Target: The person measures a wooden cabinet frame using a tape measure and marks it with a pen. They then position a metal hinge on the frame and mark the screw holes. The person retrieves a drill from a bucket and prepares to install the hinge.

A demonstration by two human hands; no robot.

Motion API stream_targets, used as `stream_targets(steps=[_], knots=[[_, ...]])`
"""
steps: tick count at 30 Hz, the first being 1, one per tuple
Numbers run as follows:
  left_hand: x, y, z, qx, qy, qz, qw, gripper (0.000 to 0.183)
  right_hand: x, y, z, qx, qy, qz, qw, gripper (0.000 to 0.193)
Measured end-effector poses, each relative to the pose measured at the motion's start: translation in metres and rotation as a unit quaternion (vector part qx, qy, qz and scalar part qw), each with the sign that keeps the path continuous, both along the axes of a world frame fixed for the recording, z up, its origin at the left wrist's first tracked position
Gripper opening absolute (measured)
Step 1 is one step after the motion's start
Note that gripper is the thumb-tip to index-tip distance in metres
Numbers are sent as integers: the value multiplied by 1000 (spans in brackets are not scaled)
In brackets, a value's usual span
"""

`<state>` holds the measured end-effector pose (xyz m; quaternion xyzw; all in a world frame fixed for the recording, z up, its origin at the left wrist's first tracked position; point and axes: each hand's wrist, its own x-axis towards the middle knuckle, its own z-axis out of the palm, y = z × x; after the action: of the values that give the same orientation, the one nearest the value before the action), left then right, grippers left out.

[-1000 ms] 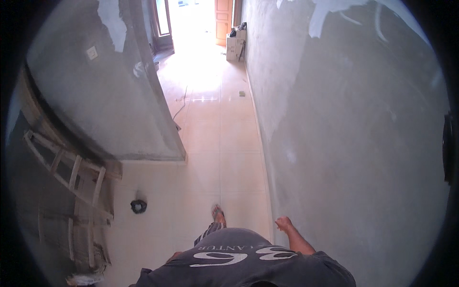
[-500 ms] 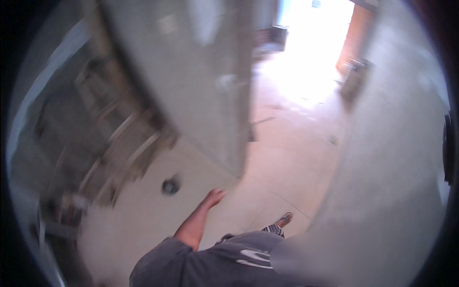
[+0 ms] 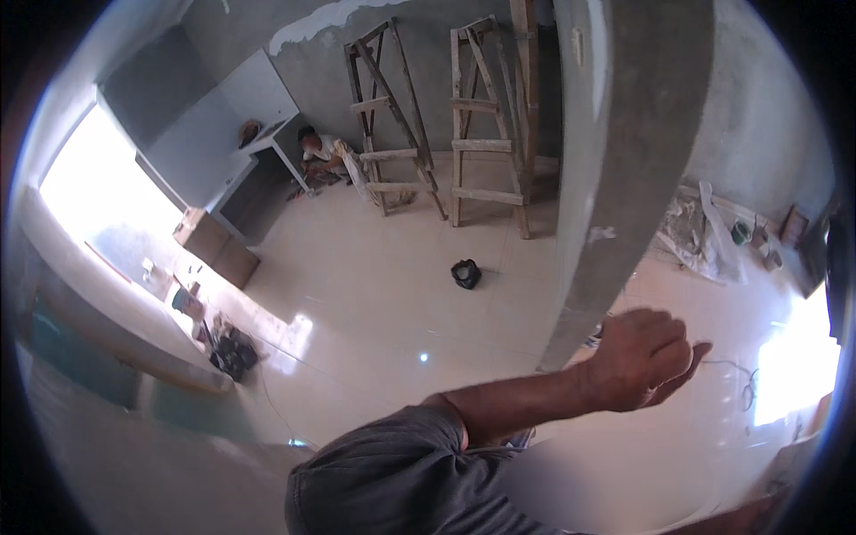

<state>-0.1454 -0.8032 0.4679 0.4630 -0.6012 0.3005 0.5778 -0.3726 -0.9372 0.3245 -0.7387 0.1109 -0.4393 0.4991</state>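
My left arm reaches across to the right, its hand (image 3: 646, 361) held in front of the edge of a grey wall. The fingers curl inward with the thumb poking out, and no object shows in them. My right hand (image 3: 774, 506) sits low at the dark right rim, too dim to make out its fingers. Nearest to my left hand are the wall end (image 3: 615, 214) and the tiled floor beyond it. A small black bag-like bundle (image 3: 465, 274) rests on the floor further left.
Two wooden trestle ladders (image 3: 486, 143) stand by the back wall. A person (image 3: 325, 153) crouches beside a low counter (image 3: 267, 138). Cardboard boxes (image 3: 217, 248) and a dark bag (image 3: 236, 352) lie at left. Plastic sheeting (image 3: 704, 236) and a loose cable (image 3: 747, 379) are at right.
My view has swung left, bringing the ladders, counter and crouching person into sight. My left hand has risen and moved right. My right forearm now shows at the lower right.
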Motion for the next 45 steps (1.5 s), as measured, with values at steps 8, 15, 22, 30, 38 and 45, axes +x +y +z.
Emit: stream_targets(steps=[8, 15, 22, 30, 38, 45], knots=[[-12, -130, 23, -61, -7, 64, 996, 48, -73, -126, 89, -98, -118, 39, 987, 18], [-143, -408, -218, 506, -89, -185, 837, 48, -239, -289, -178, 165, 501, -313, 790, 36], [-305, -579, -268, 799, -244, -415, 360, 73, -520, -1, -460, 727, 357, -504, 301, 35], [-384, -843, -450, 811, -162, -258, 499, 59, -575, -47, -494, 570, 453, -371, 577, 23], [-418, -927, -481, 930, -55, -139, 336, 46, -812, -582, -416, 521, 334, -521, 588, 30], [-470, -1080, -536, 937, 50, -134, 319, 45, -961, -862, -373, 516, 260, -588, 566, 23]])
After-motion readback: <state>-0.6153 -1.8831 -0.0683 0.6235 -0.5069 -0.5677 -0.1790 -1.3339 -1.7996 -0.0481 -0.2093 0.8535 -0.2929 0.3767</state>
